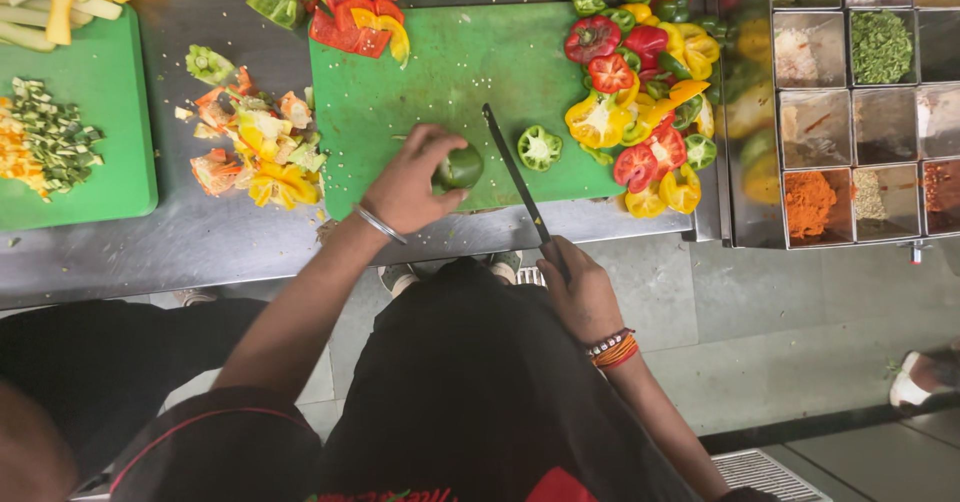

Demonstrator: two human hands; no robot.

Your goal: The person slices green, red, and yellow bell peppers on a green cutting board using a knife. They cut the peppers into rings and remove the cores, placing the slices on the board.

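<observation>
Head view shows me my left hand (pixel 410 184) clamped over a round green bell pepper (pixel 460 169), pinning it to the middle green plastic cutting board (pixel 450 72) near its front edge. My right hand (pixel 578 297) is wrapped tight around the handle of a long dark-bladed kitchen knife (pixel 515 182), whose blade lies across the board just right of the pepper. A cut green pepper ring (pixel 540 148) sits just beyond the blade. Sliced red, yellow and green pepper pieces (pixel 645 92) pile along the board's right side on the steel worktop (pixel 190 237).
</observation>
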